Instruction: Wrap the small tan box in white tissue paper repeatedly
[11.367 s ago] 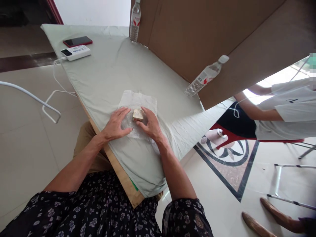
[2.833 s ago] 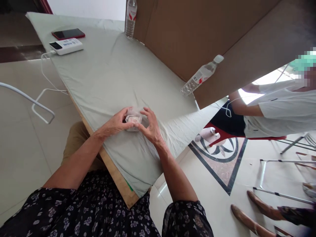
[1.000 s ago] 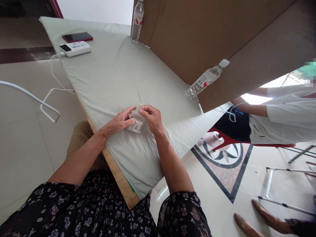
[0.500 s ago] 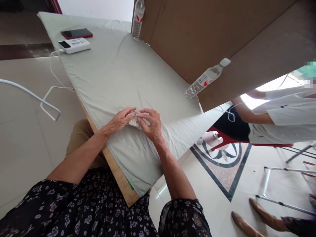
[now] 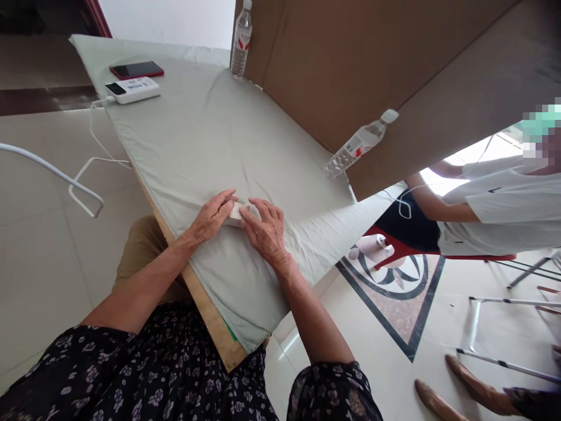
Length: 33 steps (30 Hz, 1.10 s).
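Note:
A small whitish flat box point(image 5: 235, 216) lies near the table's front corner, between my two hands. It looks like a card-deck-sized block; its exact kind cannot be made out. My left hand point(image 5: 211, 217) grips its left side, with the thumb along the upper edge and the fingers stretched beyond it. On the other side my right hand point(image 5: 266, 230) has its thumb pressed on the box's right end, while its other fingers are loosely curved above the cloth. Parts of the box are hidden under both thumbs.
A pale green cloth point(image 5: 188, 140) covers the table. At its far left are a phone point(image 5: 138, 69) and a white power bank point(image 5: 134, 90) with a cable. Two water bottles point(image 5: 241, 44) point(image 5: 360, 143) stand by a cardboard panel point(image 5: 342, 70). A person in a white shirt point(image 5: 495, 204) sits right.
The box shows a plainer pale top, where a greyish patterned face showed before. My right thumb has shifted on it and the right hand has turned slightly. The whole view has moved a little.

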Motion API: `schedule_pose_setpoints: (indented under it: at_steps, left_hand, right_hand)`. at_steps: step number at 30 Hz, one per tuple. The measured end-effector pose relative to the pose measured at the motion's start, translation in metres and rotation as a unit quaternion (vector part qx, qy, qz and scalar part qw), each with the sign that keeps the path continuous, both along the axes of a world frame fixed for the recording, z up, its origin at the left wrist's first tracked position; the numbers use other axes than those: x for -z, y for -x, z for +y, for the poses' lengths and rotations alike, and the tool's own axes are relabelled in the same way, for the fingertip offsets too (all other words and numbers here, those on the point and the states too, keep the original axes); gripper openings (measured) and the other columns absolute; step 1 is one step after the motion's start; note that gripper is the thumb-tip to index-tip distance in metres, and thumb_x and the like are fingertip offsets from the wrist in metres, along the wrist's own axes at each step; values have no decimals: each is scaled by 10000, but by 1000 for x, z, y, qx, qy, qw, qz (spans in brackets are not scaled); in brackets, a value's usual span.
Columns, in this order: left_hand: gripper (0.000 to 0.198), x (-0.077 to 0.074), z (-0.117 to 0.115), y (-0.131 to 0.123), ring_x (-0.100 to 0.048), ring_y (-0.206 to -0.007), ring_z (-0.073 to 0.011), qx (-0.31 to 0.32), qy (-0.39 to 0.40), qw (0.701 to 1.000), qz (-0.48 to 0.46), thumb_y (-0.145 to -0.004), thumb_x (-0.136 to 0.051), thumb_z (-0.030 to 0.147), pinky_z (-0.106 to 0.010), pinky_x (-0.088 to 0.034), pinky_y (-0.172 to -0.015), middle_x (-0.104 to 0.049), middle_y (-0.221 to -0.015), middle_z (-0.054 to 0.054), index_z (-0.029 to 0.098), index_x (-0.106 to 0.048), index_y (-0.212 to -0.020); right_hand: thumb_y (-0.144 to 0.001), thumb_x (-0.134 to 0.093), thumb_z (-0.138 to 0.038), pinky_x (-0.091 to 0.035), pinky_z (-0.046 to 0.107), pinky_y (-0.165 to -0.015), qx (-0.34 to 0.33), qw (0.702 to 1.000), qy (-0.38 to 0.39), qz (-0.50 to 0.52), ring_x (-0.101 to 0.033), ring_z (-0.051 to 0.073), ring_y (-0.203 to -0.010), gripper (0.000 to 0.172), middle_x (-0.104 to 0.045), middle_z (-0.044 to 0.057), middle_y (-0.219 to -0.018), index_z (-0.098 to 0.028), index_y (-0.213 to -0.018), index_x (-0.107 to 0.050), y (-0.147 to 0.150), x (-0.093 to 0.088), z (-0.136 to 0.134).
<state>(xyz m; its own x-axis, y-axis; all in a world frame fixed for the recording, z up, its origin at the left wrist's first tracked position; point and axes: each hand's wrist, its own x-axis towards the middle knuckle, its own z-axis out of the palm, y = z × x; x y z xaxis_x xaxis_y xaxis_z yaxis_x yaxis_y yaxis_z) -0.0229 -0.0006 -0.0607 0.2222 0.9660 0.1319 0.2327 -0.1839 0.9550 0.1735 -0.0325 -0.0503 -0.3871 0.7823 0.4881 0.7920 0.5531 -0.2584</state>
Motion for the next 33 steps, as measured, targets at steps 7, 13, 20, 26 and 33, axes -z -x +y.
schedule_pose_setpoints:
  at_steps: [7, 13, 20, 26, 33]
  left_hand:
    - [575, 10, 4, 1, -677, -1102, -243, -6, -18, 1000, -20, -925, -555, 390, -422, -533, -1038, -717, -1270, -160, 98, -589, -1419]
    - [541, 9, 2, 1, -682, -1084, -234, -17, -41, 999, 6, -931, -562, 359, -419, -545, -1030, -725, -1250, -144, 120, -601, -1414]
    - [515, 10, -1, 1, -681, -1081, -236, -18, -66, 997, 20, -948, -544, 347, -429, -550, -1026, -727, -1253, -157, 112, -602, -1402]
    - [503, 15, 1, 0, -688, -1076, -225, -27, -69, 997, 2, -939, -560, 347, -418, -553, -1034, -732, -1234, -137, 129, -612, -1389]
    - [554, 14, 0, 1, -692, -1087, -239, -18, -46, 998, -26, -889, -600, 366, -436, -554, -1037, -724, -1227, -132, 134, -602, -1392]
  right_hand:
    - [-1025, -579, -440, -465, 484, -1128, 20, 996, -7, 86, -599, 276, -1345, 350, -652, 112, -1442, -283, -1332, -637, -4, 5, 8]
    - [-1001, -594, -490, -464, 509, -1155, 0, 991, 7, 131, -546, 289, -1416, 480, -585, 123, -1511, -295, -1437, -547, -10, 11, 4]
    - [-940, -671, -327, -421, 527, -1143, -8, 999, -9, 32, -536, 324, -1411, 309, -606, 90, -1501, -310, -1247, -696, 8, 13, 2]
    - [-945, -647, -387, -431, 553, -1157, 9, 992, -8, 126, -569, 326, -1395, 372, -625, 131, -1473, -281, -1301, -624, 4, 18, -2]
    - [-808, -806, -587, -464, 573, -1161, -3, 966, 163, 199, -573, 356, -1401, 1011, -579, 170, -1527, -261, -1632, -319, -6, 28, 15]
